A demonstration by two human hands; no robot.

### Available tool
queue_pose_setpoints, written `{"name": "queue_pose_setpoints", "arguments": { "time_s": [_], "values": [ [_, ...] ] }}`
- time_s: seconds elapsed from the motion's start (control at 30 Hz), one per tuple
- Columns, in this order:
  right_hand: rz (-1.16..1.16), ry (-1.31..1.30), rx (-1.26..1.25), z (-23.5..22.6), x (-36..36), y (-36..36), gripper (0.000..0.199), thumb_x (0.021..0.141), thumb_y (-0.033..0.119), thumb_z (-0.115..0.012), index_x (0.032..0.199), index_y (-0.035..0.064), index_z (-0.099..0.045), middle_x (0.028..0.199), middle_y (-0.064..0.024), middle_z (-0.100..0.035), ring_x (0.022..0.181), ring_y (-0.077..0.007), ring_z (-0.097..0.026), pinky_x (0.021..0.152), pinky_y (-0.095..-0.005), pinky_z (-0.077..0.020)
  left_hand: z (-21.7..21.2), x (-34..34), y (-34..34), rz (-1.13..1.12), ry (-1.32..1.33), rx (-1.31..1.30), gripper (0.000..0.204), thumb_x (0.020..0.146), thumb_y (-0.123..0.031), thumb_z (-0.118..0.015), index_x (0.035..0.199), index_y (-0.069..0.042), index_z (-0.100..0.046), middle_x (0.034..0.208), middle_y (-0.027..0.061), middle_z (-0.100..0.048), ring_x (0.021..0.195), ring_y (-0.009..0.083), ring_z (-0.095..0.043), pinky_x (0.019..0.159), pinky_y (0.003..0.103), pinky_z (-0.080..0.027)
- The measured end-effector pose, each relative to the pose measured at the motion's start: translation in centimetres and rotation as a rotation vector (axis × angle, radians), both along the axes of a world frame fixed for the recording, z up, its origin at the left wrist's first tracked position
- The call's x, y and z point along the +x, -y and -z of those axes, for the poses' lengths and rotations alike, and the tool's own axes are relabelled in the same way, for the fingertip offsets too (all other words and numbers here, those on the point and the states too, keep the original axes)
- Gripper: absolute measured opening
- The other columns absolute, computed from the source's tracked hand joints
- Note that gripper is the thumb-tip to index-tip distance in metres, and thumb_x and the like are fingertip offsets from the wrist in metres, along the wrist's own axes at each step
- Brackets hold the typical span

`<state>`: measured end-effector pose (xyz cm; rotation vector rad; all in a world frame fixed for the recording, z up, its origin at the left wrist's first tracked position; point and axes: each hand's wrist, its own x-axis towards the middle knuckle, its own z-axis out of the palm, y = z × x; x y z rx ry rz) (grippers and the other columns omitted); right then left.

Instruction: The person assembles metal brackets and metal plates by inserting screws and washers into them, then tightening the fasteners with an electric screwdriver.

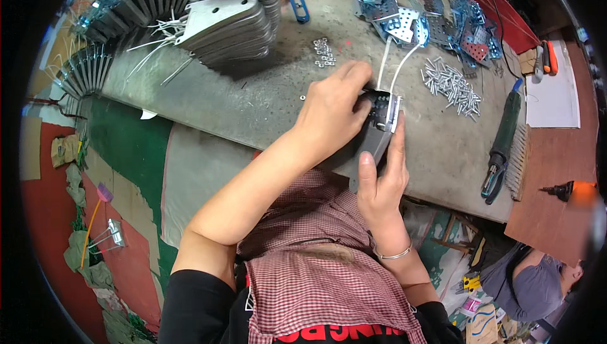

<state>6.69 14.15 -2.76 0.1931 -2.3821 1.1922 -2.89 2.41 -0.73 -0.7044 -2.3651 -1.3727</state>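
Observation:
A long dark grey flat part stands at the table's front edge, tilted toward me. Its far end carries a shiny perforated metal bracket, and two white wires run out from there. My right hand is closed round the part, thumb on the near face and fingers along the right side. At the bracket's left side, my left hand has its fingers curled and pressed together. Its fingertips are partly hidden, so any small piece in them does not show.
Small nuts, a heap of screws and blue-filmed perforated brackets lie beyond my hands. Stacked grey plates with wires stand left. A corded green power screwdriver lies right beside a brush. Another person is at lower right.

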Motion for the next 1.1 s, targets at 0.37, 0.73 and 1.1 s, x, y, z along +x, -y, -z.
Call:
{"name": "queue_pose_setpoints", "arguments": {
  "time_s": [0.37, 0.73, 1.1],
  "values": [
    [0.01, -0.012, 0.034, 0.0, -0.4, -0.1, 0.066, 0.086, 0.026, -0.055, 0.137, -0.0069, -0.031, 0.126, -0.0277, -0.048, 0.107, -0.0421, -0.054, 0.089, -0.0438, -0.0443, -0.5, -0.1, -0.2, -0.059, 0.053, -0.073, 0.026, 0.069, 0.008, -0.058, 0.092, -0.001, -0.052, 0.084, 0.0132, -0.058, 0.068, 0.0271, -0.059, 0.061, 0.033, -0.047],
    [-0.005, 0.0, 0.142, -0.6, -0.4, -0.4, 0.077, 0.077, 0.016, -0.062, 0.14, -0.0061, -0.023, 0.133, -0.0286, -0.041, 0.115, -0.041, -0.048, 0.097, -0.0487, -0.0379, 0.5, 5.0, 0.2, 0.116, 0.218, 0.088, 0.043, 0.079, -0.009, -0.058, 0.119, -0.002, -0.045, 0.122, 0.0232, -0.047, 0.103, 0.0377, -0.055, 0.082, 0.039, -0.05],
    [0.619, 0.114, 0.566, -6.5, -1.7, -18.5, 0.051, 0.074, 0.017, -0.068, 0.121, 0.0038, -0.054, 0.113, -0.0177, -0.056, 0.104, -0.0335, -0.054, 0.087, -0.0419, -0.0438, 1.4, 4.5, 1.6, 0.131, -0.028, -0.098, 0.041, 0.089, -0.025, -0.056, 0.118, -0.003, -0.039, 0.106, 0.0245, -0.056, 0.086, 0.039, -0.059, 0.074, 0.043, -0.048]
  ]
}}
